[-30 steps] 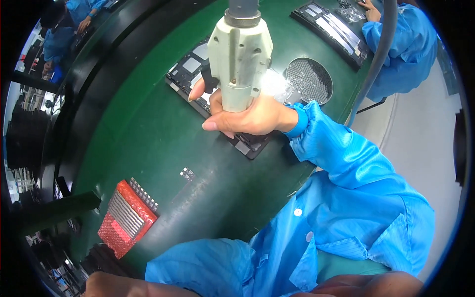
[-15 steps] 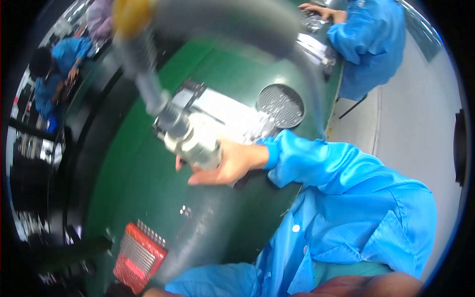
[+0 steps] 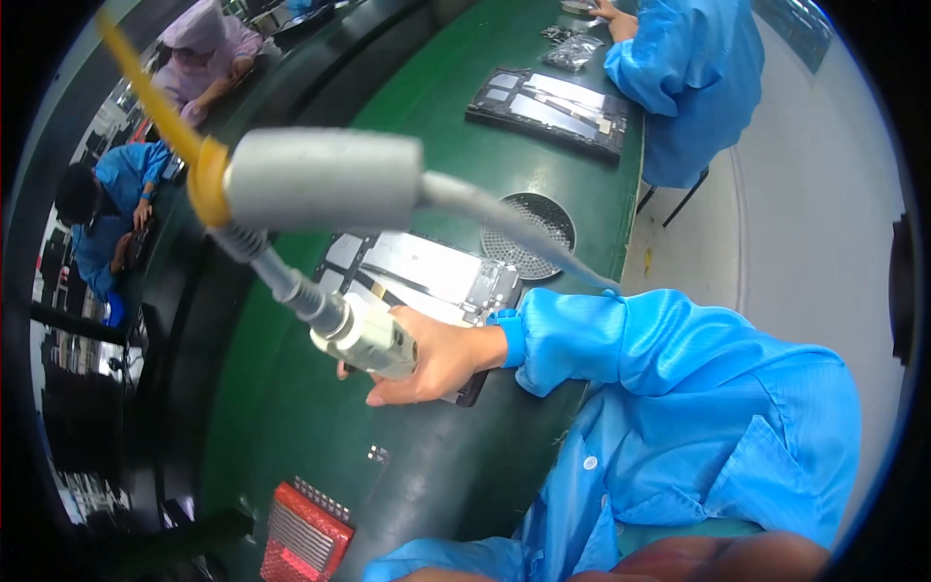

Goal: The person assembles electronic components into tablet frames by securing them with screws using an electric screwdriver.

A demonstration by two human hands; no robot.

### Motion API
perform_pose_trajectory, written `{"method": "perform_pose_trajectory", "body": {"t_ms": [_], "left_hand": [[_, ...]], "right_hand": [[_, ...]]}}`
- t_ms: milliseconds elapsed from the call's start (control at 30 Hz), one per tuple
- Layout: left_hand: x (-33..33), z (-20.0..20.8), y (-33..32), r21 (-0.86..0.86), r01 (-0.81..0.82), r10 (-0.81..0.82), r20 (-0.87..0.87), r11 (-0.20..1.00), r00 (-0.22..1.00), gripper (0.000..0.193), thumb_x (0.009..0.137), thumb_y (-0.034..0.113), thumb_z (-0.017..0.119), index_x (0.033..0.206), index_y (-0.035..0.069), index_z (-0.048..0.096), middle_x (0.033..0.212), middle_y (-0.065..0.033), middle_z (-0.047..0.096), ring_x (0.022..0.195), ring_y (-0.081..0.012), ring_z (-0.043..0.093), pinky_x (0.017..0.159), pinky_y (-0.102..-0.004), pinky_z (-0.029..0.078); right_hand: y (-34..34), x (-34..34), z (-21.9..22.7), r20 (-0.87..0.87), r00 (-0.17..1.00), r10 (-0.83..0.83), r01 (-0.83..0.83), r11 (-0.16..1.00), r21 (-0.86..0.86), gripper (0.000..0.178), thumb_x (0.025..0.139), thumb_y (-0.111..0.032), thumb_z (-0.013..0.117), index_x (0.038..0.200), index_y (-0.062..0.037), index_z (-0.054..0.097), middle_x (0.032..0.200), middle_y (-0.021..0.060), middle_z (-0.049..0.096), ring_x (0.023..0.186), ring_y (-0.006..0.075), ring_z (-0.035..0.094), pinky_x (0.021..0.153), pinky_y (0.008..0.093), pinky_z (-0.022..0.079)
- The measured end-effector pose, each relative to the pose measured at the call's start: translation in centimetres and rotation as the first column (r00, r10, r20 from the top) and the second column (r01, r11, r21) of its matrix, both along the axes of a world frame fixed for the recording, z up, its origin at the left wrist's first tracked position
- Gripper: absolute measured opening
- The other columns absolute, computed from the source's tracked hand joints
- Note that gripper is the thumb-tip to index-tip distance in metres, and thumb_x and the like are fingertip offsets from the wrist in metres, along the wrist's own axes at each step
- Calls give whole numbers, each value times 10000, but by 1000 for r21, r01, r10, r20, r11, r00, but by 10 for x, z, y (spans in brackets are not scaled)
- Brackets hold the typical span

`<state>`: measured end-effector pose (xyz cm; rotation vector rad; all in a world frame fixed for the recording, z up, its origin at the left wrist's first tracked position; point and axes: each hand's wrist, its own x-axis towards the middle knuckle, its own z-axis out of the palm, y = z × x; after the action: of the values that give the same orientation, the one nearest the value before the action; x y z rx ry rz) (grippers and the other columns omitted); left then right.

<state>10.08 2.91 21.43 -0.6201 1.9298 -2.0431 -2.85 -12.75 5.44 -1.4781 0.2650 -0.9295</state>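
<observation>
My right hand (image 3: 436,357) is closed around the pale body of a corded electric screwdriver (image 3: 373,339). The tool is tilted, and its tip is hidden behind the hand. Under it lies an opened tablet-like device (image 3: 412,260) with silvery battery panels in a black frame; whether the tip touches it cannot be seen. A strip of skin at the bottom edge, beyond a blue cuff, belongs to my left hand (image 3: 432,575); its fingers are out of sight. Beside the device stands a round dark tray (image 3: 551,209) with small metal pieces, perhaps screws.
A thick grey sleeve (image 3: 325,179) and yellow strap (image 3: 145,78) hang above the green table (image 3: 291,407). Red bubble wrap (image 3: 281,565) with metal strips and tiny parts (image 3: 378,454) lie nearer. Farther off are a second opened device (image 3: 553,109), a clear bag (image 3: 572,52) and co-workers (image 3: 679,87).
The view has shifted and sharpened, bringing the second device fully into sight. My right hand still grips the screwdriver over the nearer device. The grey sleeve and cable hang lower in the picture.
</observation>
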Motion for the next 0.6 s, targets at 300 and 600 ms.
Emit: {"method": "perform_pose_trajectory", "body": {"t_ms": [300, 600], "left_hand": [[-63, -29, -5, -475, 832, 208, -817, 287, -538, 245, 894, 87, 467, 1126, 12, 474, 1094, -77, 525, 865, -177, 533, 966, -455, 368], [-61, -149, -52, 530, 614, 680, -733, 585, -15, 485, 782, 214, 694, 1142, -62, 520, 1182, -247, 534, 1013, -385, 556, 855, -452, 458]], "right_hand": [[-10, -8, 2, 68, 995, -73, 73, 997, 4, 373, 689, -46, 681, 1032, -5, 540, 853, 65, 576, 803, 111, 544, 705, 278, 447], [-46, -50, 13, 251, 930, -269, 276, 961, 8, 236, 622, -4, 606, 841, 10, 519, 674, 65, 566, 636, 142, 563, 575, 290, 452]]}}
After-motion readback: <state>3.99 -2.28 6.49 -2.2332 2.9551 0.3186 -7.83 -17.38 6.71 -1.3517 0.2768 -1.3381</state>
